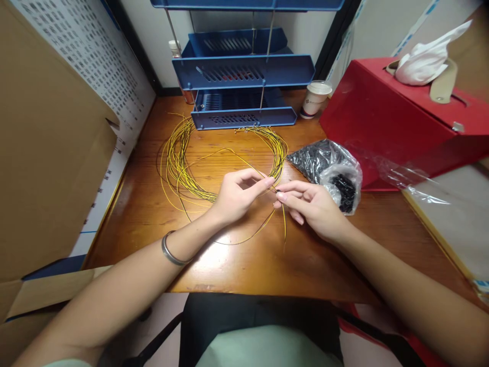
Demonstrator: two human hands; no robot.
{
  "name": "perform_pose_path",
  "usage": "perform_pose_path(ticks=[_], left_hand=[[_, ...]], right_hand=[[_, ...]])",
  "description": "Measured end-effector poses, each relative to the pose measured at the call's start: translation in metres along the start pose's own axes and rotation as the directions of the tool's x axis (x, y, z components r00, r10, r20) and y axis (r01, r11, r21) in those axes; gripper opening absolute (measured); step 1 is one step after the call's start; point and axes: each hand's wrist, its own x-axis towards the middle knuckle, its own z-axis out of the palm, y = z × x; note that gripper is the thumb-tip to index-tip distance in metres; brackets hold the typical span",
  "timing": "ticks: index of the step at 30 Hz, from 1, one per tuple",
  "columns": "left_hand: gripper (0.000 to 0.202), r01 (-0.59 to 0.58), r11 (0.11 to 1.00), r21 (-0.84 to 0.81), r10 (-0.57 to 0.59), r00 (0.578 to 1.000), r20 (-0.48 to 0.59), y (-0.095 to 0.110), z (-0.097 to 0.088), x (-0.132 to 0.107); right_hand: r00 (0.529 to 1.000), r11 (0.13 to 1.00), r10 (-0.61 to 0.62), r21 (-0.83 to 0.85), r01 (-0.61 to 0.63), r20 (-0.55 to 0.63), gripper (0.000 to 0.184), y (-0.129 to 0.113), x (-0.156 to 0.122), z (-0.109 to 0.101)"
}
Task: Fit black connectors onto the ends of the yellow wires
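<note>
My left grip (pixel 237 196) and right grip (pixel 313 206) both pinch one yellow wire (pixel 248 238); one wire coil (pixel 179 168) and one bag (pixel 332 171) lie nearby.

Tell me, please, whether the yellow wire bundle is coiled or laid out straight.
Coiled: the yellow wire bundle lies in a loose ring on the desk.

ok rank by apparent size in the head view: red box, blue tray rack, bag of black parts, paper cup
red box and blue tray rack: about alike, both cut off by the frame
bag of black parts
paper cup
</note>
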Motion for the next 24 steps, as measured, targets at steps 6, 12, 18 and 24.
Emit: perform_pose_path(ticks=[6, 12, 18, 24], left_hand=[[0.025, -0.020, 1.000, -0.006, 0.019, 0.995, -0.098, 0.0008, -0.0008, 0.0015], [0.030, -0.052, 0.998, 0.034, 0.057, 0.978, -0.199, 0.0025, -0.0024, 0.0033], [0.035, -0.023, 0.999, 0.032, 0.027, 0.990, -0.140, 0.0026, -0.0030, 0.0029], [0.026, 0.020, 1.000, 0.015, -0.021, 0.998, 0.053, -0.0014, 0.0000, 0.0001]], right_hand=[[1.000, 1.000, 0.009, 0.009, -0.009, 0.000, 0.036, 0.0015, -0.0005, -0.0009], [1.000, 1.000, 0.015, 0.009, -0.015, 0.003, 0.036, -0.0004, -0.0010, 0.0006], [1.000, 1.000, 0.017, 0.008, -0.017, -0.011, 0.038, -0.0012, -0.0008, 0.0013], [1.000, 1.000, 0.016, 0.011, -0.016, -0.014, 0.039, -0.0020, -0.0004, 0.0007]])
